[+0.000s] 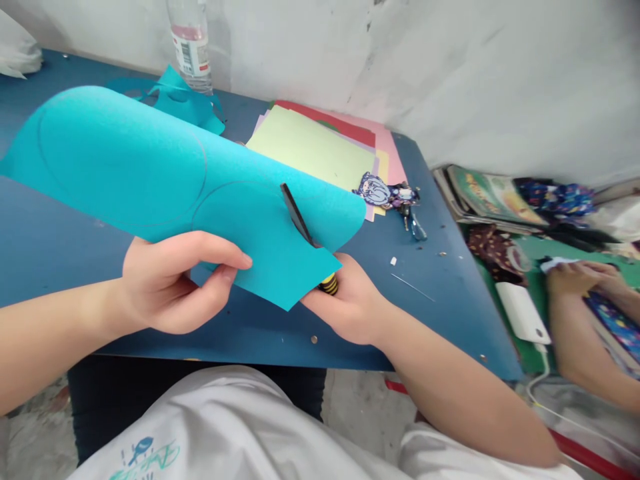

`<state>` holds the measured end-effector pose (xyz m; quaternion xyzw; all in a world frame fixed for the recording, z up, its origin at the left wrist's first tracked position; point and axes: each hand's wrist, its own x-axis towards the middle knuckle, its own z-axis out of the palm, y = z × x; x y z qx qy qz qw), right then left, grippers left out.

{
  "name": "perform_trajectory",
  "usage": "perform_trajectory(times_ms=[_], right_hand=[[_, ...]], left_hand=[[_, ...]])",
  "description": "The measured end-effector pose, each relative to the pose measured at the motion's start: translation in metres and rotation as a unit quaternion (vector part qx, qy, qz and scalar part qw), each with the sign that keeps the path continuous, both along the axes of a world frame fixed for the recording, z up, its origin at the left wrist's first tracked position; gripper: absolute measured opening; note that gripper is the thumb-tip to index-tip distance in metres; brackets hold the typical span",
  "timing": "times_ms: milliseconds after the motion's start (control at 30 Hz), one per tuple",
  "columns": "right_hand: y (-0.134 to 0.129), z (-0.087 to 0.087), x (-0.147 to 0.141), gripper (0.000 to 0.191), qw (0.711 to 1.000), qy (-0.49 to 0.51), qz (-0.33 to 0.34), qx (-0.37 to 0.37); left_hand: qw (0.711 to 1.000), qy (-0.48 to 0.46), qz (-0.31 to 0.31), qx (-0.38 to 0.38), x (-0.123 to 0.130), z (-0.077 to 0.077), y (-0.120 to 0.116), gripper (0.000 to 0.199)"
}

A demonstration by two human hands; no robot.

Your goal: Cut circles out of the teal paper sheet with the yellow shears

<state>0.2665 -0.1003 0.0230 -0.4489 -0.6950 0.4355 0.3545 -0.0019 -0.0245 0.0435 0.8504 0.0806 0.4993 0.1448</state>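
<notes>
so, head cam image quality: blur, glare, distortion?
Head view, centre: soft, even light, no harsh glare on the turquoise sheet; the left pencil circle is faint but readable. Head view, right side: magazines and another person's hands look smeared. Head view, borders: apparent wide-angle stretch, notably the right forearm.

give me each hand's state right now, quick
Left hand: closed, pinching the blue sheet near its lower edge.
Right hand: closed on the scissors, handle mostly hidden.
</notes>
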Motion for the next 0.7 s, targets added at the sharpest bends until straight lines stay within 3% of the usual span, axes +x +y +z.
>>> perform_trajectory(times_ms=[167,467,700], right_hand=[[-0.001,-0.003,0.000,0.005,1.000,0.004,-0.004,-0.015],[-0.001,-0.001,-0.002,0.013,0.999,0.033,-0.002,-0.020],[-0.004,-0.001,-0.001,0.002,0.999,0.026,-0.009,-0.016]], left_hand=[[0.999,0.016,0.042,-0.022,-0.001,0.000,-0.008,0.036],[0.998,0.023,0.033,-0.057,-0.001,-0.001,-0.012,0.044],[0.998,0.017,0.039,-0.047,-0.002,-0.002,-0.012,0.036]])
